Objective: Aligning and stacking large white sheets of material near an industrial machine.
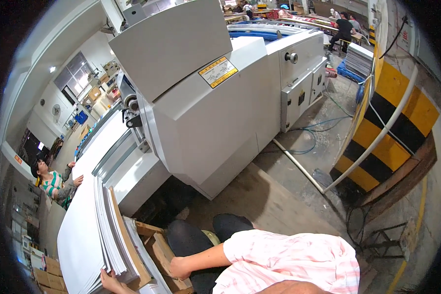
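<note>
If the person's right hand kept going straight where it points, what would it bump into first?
Probably the brown wooden board just beyond the right hand; depth is unclear, so they may already be touching.

At my grip [111, 282], one paper stack [83, 220], smooth and matt; also wooden boards [158, 251], bare and rough, machine housing [206, 130], smooth painted metal, faintly glossy, floor [279, 191], worn matt concrete, my shirt [284, 255], creased cloth, and my trousers [185, 236], matt cloth.
</note>
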The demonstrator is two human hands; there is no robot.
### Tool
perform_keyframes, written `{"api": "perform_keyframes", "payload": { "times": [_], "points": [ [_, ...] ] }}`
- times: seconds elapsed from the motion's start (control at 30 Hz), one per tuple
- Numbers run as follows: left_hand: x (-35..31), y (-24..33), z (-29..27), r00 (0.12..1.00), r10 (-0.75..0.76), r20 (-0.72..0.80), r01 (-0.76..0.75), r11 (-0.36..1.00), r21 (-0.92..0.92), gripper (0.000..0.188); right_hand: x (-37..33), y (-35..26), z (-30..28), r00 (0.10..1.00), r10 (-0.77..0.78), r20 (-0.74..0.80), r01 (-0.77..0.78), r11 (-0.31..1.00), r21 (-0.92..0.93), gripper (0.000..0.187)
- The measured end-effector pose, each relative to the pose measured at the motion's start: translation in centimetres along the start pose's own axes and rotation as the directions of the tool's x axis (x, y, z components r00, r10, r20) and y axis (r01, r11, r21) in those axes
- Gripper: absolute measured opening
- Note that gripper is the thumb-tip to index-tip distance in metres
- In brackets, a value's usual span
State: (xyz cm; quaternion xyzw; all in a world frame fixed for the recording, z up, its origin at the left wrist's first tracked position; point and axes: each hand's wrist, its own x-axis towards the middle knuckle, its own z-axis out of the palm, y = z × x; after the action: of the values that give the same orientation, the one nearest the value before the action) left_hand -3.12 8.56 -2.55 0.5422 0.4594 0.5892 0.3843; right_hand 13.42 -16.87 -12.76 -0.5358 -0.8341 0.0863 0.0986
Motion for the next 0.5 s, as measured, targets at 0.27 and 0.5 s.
{"api": "perform_keyframes", "payload": {
  "times": [0.27,0.5],
  "points": [
    [-3.5,2.5,1.8,0.999,-0.051,0.018,0.050,0.998,0.023,0.031,-0.6,0.2,0.2,0.999,0.039,-0.008,-0.038,0.998,0.048,0.026],
    [-2.9,2.9,1.3,0.998,-0.053,-0.033,0.057,0.992,0.115,0.028,-0.2,-0.2,-0.4,1.000,0.018,-0.008,-0.018,0.999,0.041,0.026]
  ]
}}
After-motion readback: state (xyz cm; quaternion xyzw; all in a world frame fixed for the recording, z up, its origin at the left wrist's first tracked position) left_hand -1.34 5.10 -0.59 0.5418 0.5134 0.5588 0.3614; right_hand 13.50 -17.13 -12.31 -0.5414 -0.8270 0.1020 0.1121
